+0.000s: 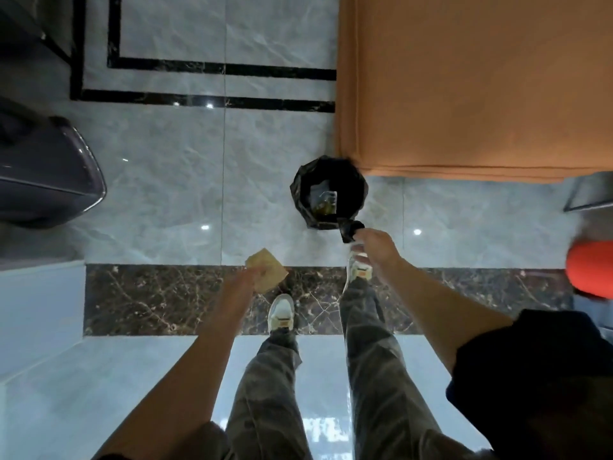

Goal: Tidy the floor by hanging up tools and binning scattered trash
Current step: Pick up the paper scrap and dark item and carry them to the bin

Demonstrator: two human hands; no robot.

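The person stands on a pale marble floor (172,180), looking straight down at a small bin (328,190) lined with a black bag, which sits just beside the near corner of an orange bed or sofa cover (474,84). Some trash already lies in the bottom of the bin.

The right hand (374,247) is pinched around a dark crumpled scrap (350,229), held at the near rim of the bin, just short of the opening. It looks soft and very light, probably plastic film or cloth, so a fingertip pinch is enough; it may drift or cling as it is let go, so releasing it well over the opening would be safer.

The left hand (247,277) is closed on one edge of a flat tan piece of paper or card (267,273), held above the floor to the left of the bin and near the dark veined strip of tile. It seems thin and bendable, light enough to flutter sideways if dropped from height. Gripping it by the edge works; folding or lowering it before release would help it land inside.
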